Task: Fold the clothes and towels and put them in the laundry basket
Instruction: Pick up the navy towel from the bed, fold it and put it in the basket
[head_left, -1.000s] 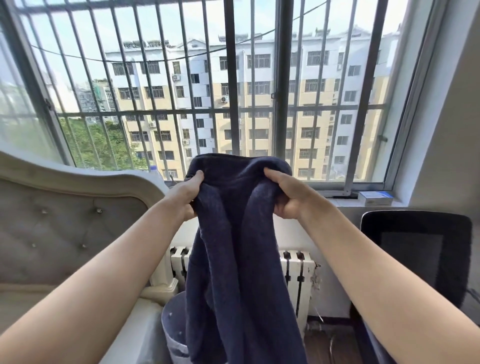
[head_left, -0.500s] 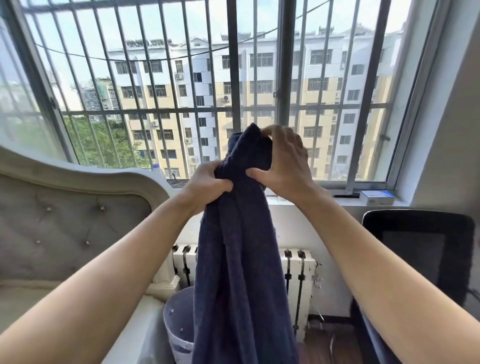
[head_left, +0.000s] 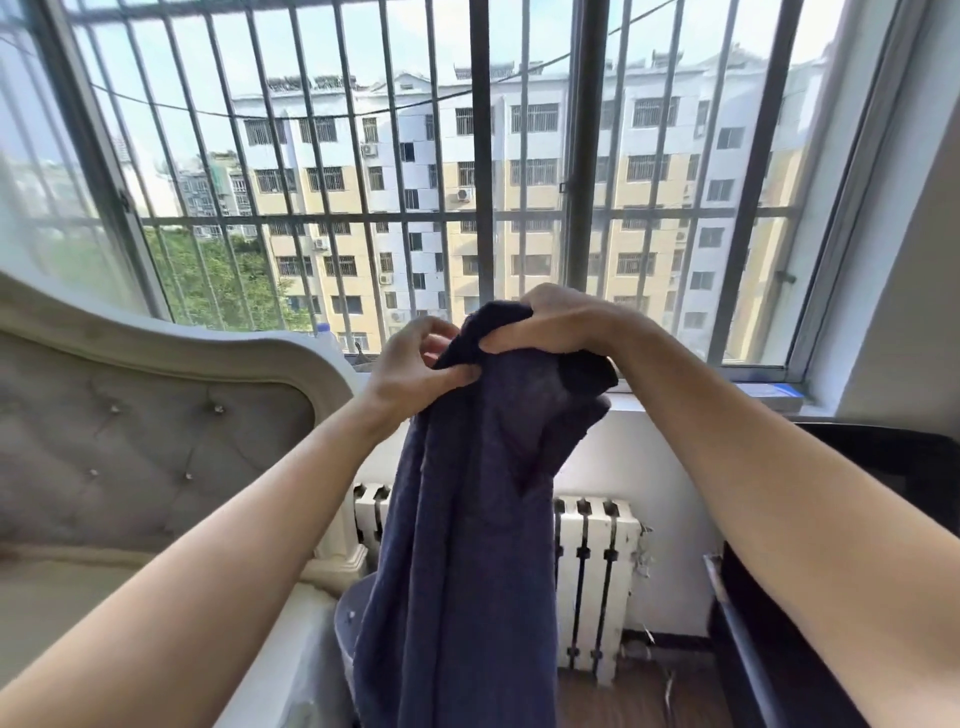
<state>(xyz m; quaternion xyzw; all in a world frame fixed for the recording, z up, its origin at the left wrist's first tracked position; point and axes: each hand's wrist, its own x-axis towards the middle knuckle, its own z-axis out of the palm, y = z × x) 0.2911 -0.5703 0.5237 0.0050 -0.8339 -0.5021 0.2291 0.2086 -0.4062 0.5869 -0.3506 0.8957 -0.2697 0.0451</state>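
— Barred window glass (head_left: 519, 156) fills the background, yet the account is better begun close in. What is held nearest the camera?

— One dark blue towel (head_left: 467, 519) is held up in mid-air between two bare forearms. It is gathered lengthwise and hangs down past the bottom edge of the view. Its top is bunched: the left hand (head_left: 410, 369) is closed in a pinch on one upper edge, thumb against fingers, and the right hand (head_left: 556, 325) is clenched around the topmost fold, just beside the left.

— Which step is judged to be in hand?

— The folding of this towel, early on. The top corners appear to be brought together, but no flat, finished fold is seen yet. The next move calls for the edges to be matched and the hanging length halved again before anything is put away.

— Is the basket seen?

— One rounded grey-blue container (head_left: 348, 629) is partly visible below and behind the towel; whether it is the laundry basket cannot be told.

— And the count, going farther out?

— One tufted headboard (head_left: 156, 426) at the left, one white radiator (head_left: 592, 571) behind the towel, one dark chair (head_left: 883, 467) at the right, one small box (head_left: 769, 392) on the sill. No other clothes or towels are in view.
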